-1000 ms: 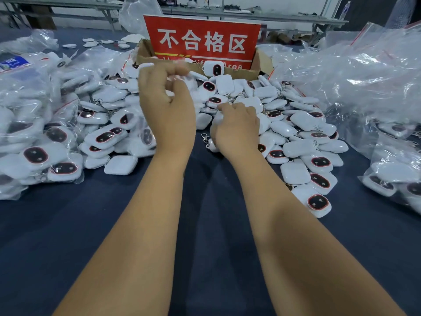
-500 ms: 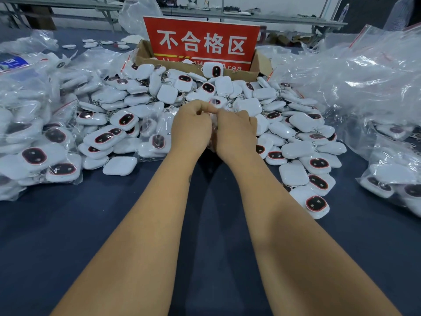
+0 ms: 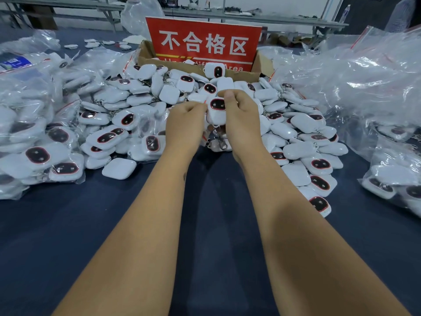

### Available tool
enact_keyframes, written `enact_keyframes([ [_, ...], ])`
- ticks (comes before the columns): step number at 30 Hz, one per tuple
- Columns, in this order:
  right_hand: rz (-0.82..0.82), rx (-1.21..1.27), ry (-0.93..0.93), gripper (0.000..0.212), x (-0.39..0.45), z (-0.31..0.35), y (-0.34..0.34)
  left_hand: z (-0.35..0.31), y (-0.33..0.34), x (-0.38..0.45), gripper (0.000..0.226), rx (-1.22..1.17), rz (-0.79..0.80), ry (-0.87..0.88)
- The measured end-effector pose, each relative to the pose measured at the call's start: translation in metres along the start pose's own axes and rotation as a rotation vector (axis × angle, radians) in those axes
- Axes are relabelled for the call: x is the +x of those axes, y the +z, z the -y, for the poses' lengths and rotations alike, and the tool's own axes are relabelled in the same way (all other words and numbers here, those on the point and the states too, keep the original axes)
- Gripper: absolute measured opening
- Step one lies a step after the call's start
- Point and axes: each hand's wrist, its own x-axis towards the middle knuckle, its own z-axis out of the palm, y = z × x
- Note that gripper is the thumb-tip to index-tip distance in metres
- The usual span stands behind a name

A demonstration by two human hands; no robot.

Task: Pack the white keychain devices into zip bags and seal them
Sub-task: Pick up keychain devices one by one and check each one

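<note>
Both hands, left hand and right hand, pinch 1 keychain device above the loose pile; hold the bag mouth wide, insert squarely, then seal.

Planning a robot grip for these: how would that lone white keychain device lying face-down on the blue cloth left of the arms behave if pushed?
The lone device looks rigid, smooth and rounded, so it would probably slide flat, not roll. On the cloth it may drag slightly. Likely light.
</note>
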Motion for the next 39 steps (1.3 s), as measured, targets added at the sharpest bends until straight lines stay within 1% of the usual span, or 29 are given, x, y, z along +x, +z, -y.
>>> enact_keyframes([
  [3, 0.12, 0.096, 0.121, 0.018, 0.0, 0.002, 0.0, 0.001, 0.001, -0.001, 0.024, 0.012, -0.004, 0.008],
  [5, 0.151, 0.142, 0.159, 0.014, 0.001, 0.001, 0.0, 0.001, 0.0, -0.002, 0.021, 0.003, -0.007, 0.033],
  [7, 0.145, 0.122, 0.141, 0.012, 0.002, -0.001, 0.0, 0.001, 0.0, -0.002, 0.023, -0.007, -0.008, 0.051],
  [11, 0.094, 0.095, 0.071, 0.016, 0.002, -0.006, 0.0, 0.0, 0.001, -0.004, 0.025, -0.019, 0.029, 0.093],
  [15, 0.171, 0.189, 0.147, 0.015, 0.003, -0.005, -0.004, 0.0, 0.0, -0.003, 0.026, 0.006, 0.026, 0.101],
  [18, 0.213, 0.154, 0.119, 0.032, 0.001, -0.006, -0.004, 0.0, 0.0, -0.004, 0.023, 0.012, 0.028, 0.093],
  [22, 0.217, 0.166, 0.066, 0.042, 0.001, -0.008, -0.003, -0.002, 0.001, -0.006, 0.028, -0.037, 0.022, 0.046],
  [24, 0.218, 0.157, 0.062, 0.046, 0.002, -0.009, -0.003, -0.003, 0.001, -0.007, 0.02, -0.03, 0.046, 0.043],
  [26, 0.224, 0.143, 0.058, 0.047, 0.003, -0.01, -0.002, -0.003, 0.001, -0.007, 0.015, -0.02, 0.059, 0.059],
  [30, 0.22, 0.118, 0.043, 0.047, 0.004, -0.013, -0.003, -0.004, 0.002, -0.008, 0.017, 0.006, 0.06, 0.083],
  [39, 0.237, 0.118, 0.031, 0.046, 0.003, -0.013, -0.004, -0.004, 0.001, -0.009, 0.019, -0.003, 0.068, 0.059],
])
